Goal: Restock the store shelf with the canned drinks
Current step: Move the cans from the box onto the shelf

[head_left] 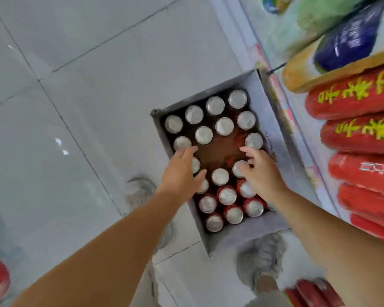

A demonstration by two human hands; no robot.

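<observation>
Pale grey floor tiles (75, 85) fill most of my view. On them, pushed up against the foot of the shelf (283, 103), sits an open grey box (242, 237) of canned drinks (224, 126), silver tops up, with red sides showing on the nearer rows. Red packs (359, 134) lie stacked on the shelf to the right. A brown patch of bare box bottom shows in the middle, where some are missing. I judge each can to be stiff, smooth-walled and fairly heavy if full, and likely slick. So I would take it round the upper body with fingers and thumb on opposite sides, not by the rim alone, and lift straight up to clear its neighbours. My left grip (182, 171) hangs over the left-hand column, fingers stretched nearly straight across the tops, holding nothing. My right grip (261, 173) is spread over the right-hand column, fingers loosely bent, fingertips at the top of one can (238, 168) beside the gap. I cannot tell whether they touch it, and nothing is closed in that grip yet.
</observation>
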